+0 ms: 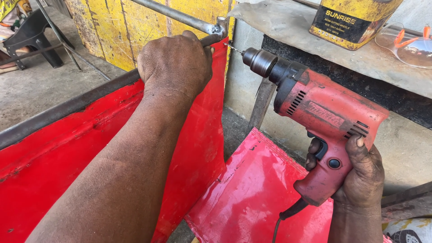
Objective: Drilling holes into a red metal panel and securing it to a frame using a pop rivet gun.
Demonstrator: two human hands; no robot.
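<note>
Two hands are at work in the head view, and the step in hand looks like drilling through the top corner of a glossy red sheet-metal panel (198, 148) where it meets a dark steel frame bar (67, 108). The left hand (175, 63) is clenched over that bar near the panel's upper right corner, pressing it down. The right hand (360, 173) grips the pistol handle of a worn red corded electric drill (324, 117), with a finger by the trigger. Its thin bit (234, 47) points at the panel's top edge, just beside the left hand; whether it has bitten in I cannot tell. I judge the next move needs the bit kept square and the bar held firm.

The panel stands upright, scuffed and slightly rippled; a second red sheet (252, 189) lies below the drill. A yellow and black box (351, 20) sits on the grey shelf (288, 27) at upper right.
</note>
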